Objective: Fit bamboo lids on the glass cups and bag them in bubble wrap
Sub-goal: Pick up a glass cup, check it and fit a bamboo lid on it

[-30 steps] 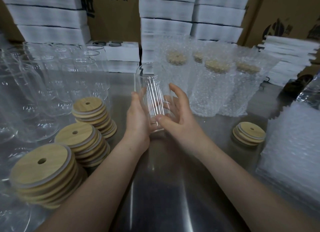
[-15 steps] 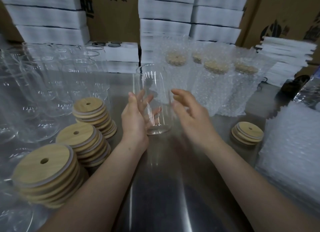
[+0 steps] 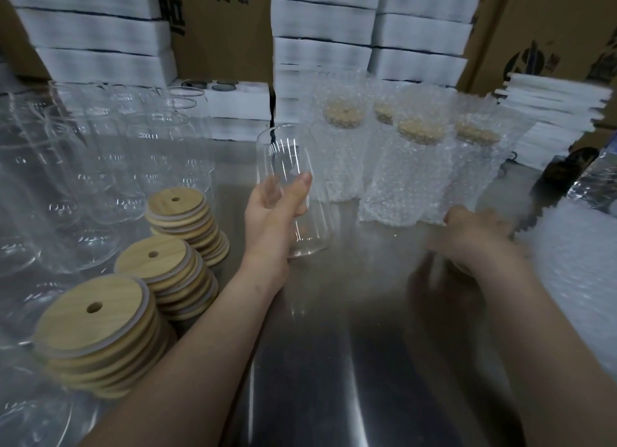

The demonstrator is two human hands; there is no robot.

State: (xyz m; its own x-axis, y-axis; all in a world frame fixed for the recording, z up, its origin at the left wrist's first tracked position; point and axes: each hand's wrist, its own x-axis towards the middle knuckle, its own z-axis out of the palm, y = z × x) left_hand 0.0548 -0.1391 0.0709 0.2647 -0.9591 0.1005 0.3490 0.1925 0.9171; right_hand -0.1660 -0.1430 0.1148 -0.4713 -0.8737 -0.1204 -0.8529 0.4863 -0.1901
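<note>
Lid stacks (image 3: 93, 316): three; wrapped cups (image 3: 394, 179): four; left hand (image 3: 277, 209) grips glass cup (image 3: 283, 156).

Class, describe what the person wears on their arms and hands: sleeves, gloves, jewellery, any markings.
Nothing worn shows. The left forearm and right forearm are bare to the picture's edge, no sleeve or cuff in view. The left hand has no glove, ring or wristband. The right hand looks ungloved too, but blur hides any small items.
</note>
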